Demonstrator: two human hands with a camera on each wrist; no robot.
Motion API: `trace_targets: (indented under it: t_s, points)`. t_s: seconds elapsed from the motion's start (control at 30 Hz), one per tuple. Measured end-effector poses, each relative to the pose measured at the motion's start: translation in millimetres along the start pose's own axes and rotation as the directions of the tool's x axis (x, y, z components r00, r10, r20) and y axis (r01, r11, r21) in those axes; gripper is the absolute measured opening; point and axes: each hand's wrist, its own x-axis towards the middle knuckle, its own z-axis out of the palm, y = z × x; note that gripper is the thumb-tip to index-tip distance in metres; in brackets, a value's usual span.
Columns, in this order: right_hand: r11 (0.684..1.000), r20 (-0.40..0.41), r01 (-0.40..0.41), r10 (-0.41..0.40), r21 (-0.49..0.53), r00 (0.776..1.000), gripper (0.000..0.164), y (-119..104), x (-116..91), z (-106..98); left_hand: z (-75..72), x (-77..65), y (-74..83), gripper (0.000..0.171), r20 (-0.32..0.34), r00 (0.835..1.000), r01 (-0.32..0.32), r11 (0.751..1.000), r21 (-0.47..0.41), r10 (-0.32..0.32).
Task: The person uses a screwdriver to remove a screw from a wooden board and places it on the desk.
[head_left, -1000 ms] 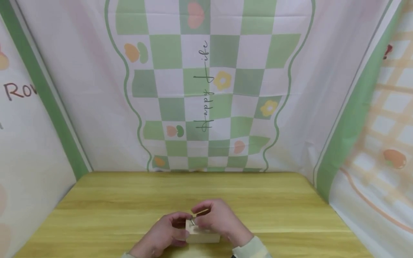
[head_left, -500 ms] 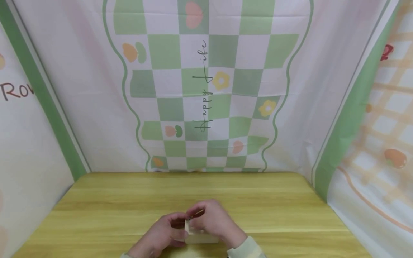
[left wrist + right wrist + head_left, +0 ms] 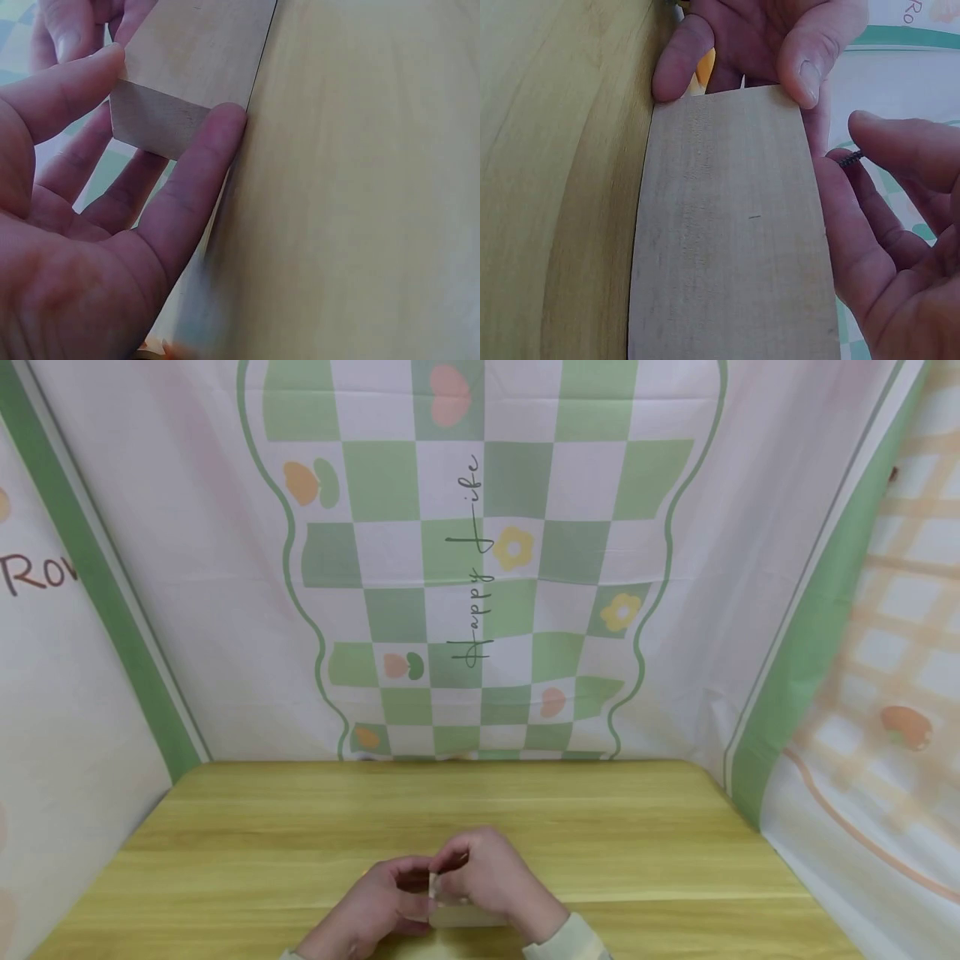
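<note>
A pale rectangular wooden block [image 3: 471, 916] lies lengthwise near the front of the table. My left hand [image 3: 375, 900] grips its left end, thumb and fingers at the edges, as the left wrist view shows on the block's end [image 3: 161, 116]. My right hand [image 3: 491, 875] is over the block's top near that same end. In the right wrist view, thumb and forefinger pinch a small dark threaded screw [image 3: 850, 159] just off the block's upper edge. Most of the screw is hidden by the fingers. A short dark mark [image 3: 754, 217] shows on the block's side face.
The wood-grain table [image 3: 300, 810] stretches beyond and to both sides of the hands. A checked green-and-white cloth [image 3: 517, 481] hangs at its far edge, with more printed cloth at either side. Something small and orange [image 3: 705, 69] shows behind the left hand.
My right hand has shifted slightly left and its fingers now cover the screw, which showed tilted above the block a second ago. The left hand keeps its grip on the block's end.
</note>
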Motion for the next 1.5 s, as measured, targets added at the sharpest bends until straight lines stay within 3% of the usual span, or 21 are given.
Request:
trace_targets:
  t_s: [0.83,1.07,1.13,1.27,1.37,1.5]
  points:
    - [0.993,-0.047,0.038,-0.043,-0.113,0.998,0.021,-0.8,-4.6,1.3,2.0,-2.0,2.1,0.05,-0.004,1.0,0.012,1.0,-0.005,-0.012]
    - [0.994,-0.057,0.052,-0.058,-0.093,0.997,0.02,-6.0,-4.5,-6.1,1.9,-1.4,2.4,0.051,-0.017,1.0,0.014,1.0,-0.001,-0.014]
    - [0.997,-0.055,0.051,-0.053,-0.05,0.997,0.019,-7.4,-3.8,-10.5,2.0,-1.2,2.6,0.05,-0.017,1.0,0.016,1.0,0.001,-0.016]
    - [0.987,-0.02,-0.007,0.011,0.163,1.0,0.012,-6.7,-4.0,-23.1,2.6,-0.9,3.2,0.048,-0.021,0.999,0.033,0.999,0.014,-0.033]
    - [0.942,-0.003,-0.051,0.055,0.332,0.998,0.014,-1.4,-5.5,-38.6,2.6,0.2,3.6,0.046,-0.03,0.998,0.049,0.999,0.021,-0.048]
    - [0.871,-0.015,-0.074,0.094,0.486,0.995,0.02,14.1,-11.5,-70.1,3.3,0.9,3.9,0.045,-0.042,0.998,0.057,0.998,0.028,-0.056]
